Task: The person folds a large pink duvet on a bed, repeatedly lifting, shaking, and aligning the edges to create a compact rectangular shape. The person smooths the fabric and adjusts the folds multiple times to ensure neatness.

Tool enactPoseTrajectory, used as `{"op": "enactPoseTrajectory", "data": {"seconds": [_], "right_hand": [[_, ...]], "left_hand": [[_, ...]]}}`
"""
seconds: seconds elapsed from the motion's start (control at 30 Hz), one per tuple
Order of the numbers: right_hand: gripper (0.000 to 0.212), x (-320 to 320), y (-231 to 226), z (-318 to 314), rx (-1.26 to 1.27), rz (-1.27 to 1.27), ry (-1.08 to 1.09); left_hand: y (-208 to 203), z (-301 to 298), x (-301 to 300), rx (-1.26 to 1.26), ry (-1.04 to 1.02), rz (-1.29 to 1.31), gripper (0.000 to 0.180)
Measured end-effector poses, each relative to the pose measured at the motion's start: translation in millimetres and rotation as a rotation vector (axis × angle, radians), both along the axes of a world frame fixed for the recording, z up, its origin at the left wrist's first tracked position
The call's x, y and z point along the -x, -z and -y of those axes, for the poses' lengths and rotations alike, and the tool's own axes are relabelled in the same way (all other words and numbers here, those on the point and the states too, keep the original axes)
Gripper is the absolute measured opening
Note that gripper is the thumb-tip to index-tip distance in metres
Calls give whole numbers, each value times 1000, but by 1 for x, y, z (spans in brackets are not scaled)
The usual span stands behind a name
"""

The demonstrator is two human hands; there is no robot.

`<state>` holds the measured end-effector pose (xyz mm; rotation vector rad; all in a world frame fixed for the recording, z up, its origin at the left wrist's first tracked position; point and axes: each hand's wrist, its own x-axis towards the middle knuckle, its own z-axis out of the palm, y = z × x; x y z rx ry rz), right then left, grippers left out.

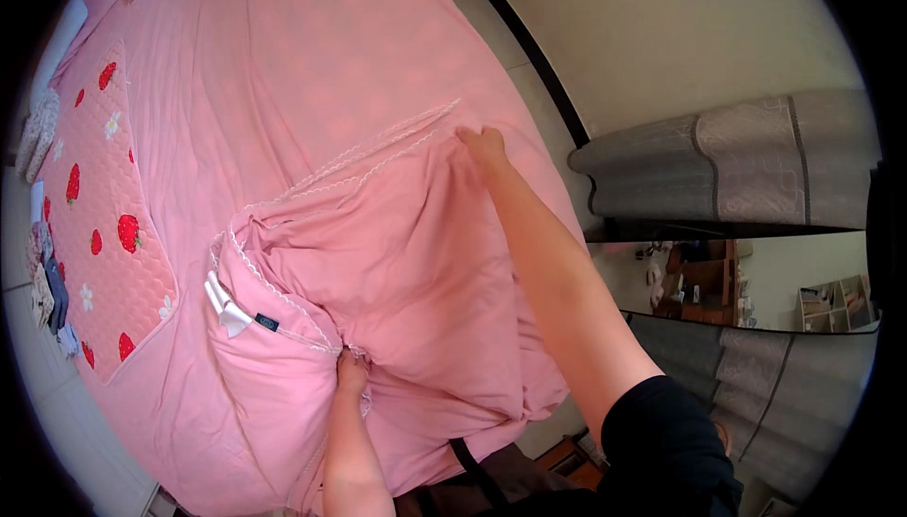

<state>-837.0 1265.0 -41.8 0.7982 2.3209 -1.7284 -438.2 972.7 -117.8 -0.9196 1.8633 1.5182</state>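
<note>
A pink duvet (406, 262) with white scalloped edging lies bunched over the near part of the bed. A white ribbon bow (230, 311) and a small dark label (267, 322) sit on its folded edge. My left hand (351, 372) is closed round the gathered edge at the near middle, with the fingertips partly hidden in the cloth. Farther off to the right, my right hand (484, 144) is closed on the duvet's edged corner, arm stretched out. Between the two hands the cloth hangs in creases.
A pink sheet (312, 63) covers the bed. A strawberry-patterned quilted mat (99, 205) lies along its left side, with folded clothes (52, 295) beyond. Right of the bed are a pale wall (680, 25), grey curtains (746, 163) and a mirror (709, 281).
</note>
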Motion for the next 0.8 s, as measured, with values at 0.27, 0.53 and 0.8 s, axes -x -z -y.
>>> {"op": "enactPoseTrajectory", "data": {"seconds": [0.27, 0.53, 0.8], "right_hand": [[27, 42, 40, -14, -901, -473, -313], [32, -1, -19, 13, -143, -123, -233], [30, -118, -145, -28, -168, -185, -425]], "left_hand": [[1, -3, 5, 80, -23, -125, 12], [19, 2, -1, 153, 132, -13, 19], [-36, 3, -5, 49, 102, -43, 38]]}}
